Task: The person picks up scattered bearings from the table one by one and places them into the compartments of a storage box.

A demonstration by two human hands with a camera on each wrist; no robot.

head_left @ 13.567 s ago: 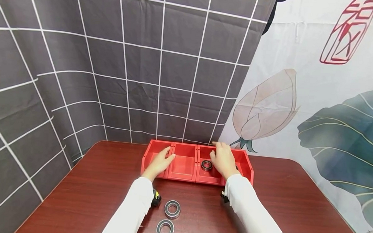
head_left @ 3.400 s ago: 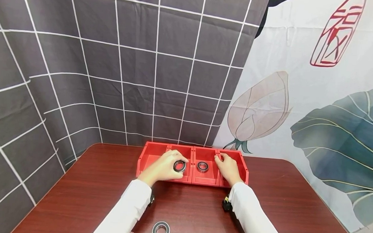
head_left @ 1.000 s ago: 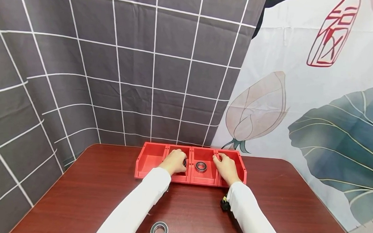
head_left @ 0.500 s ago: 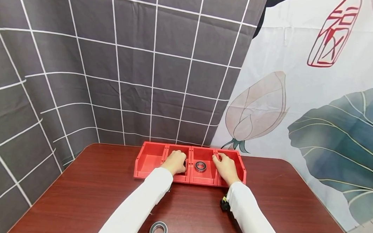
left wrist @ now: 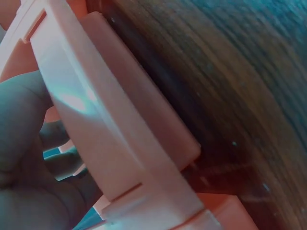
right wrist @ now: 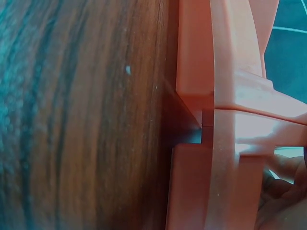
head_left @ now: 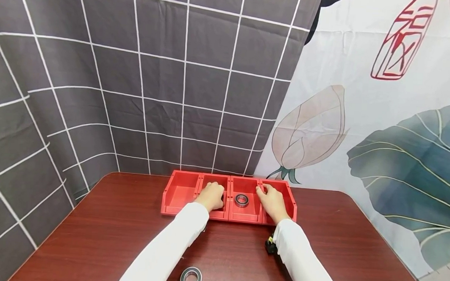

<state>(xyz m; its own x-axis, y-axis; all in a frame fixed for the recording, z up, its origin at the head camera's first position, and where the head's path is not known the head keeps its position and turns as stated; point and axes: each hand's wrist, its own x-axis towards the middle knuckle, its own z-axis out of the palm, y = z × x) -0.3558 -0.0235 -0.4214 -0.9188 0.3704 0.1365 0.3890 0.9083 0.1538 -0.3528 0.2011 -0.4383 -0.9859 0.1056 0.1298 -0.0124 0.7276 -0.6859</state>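
Note:
A red bin with a row of compartments [head_left: 180, 193] stands toward the back of the table. My left hand [head_left: 210, 195] reaches into the second compartment from the left, its curled fingers around a ball bearing [head_left: 222, 197] that is almost wholly hidden. In the left wrist view its fingers [left wrist: 57, 134] show behind the compartment's front wall. A second bearing [head_left: 242, 200] lies flat in the third compartment. My right hand [head_left: 272, 201] rests loosely curled at the divider of the rightmost compartment, hiding much of its inside. Another bearing [head_left: 191, 278] lies on the table near the front.
The dark red wooden table [head_left: 238, 255] spreads in front of the bin and to both sides. A grey checked cloth [head_left: 208, 93] and a white printed cloth [head_left: 327, 78] hang right behind it.
Of two bearings on the table at first, one was picked up by my left hand and carried into the second compartment. My right hand moved from the third compartment to the rightmost, then stayed.

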